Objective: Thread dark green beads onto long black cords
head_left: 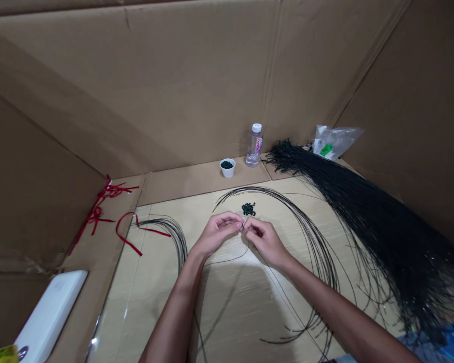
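My left hand point(218, 233) and my right hand point(264, 240) meet over the light wooden table point(227, 312), fingertips pinched together on a thin black string point(227, 260) that trails toward me. A tiny thing sits at the pinch; I cannot make it out. Just beyond my fingers lies a small pile of dark green beads point(248, 208). Curved black strings point(310, 237) arc around my right hand across the table.
A thick bundle of black strings point(366, 212) runs along the right. At the back stand a white cup of beads point(227, 167), a water bottle point(254, 145) and a plastic bag point(335, 140). Red ribbons point(109, 212) and a white power bank point(51, 315) lie left. Cardboard walls surround.
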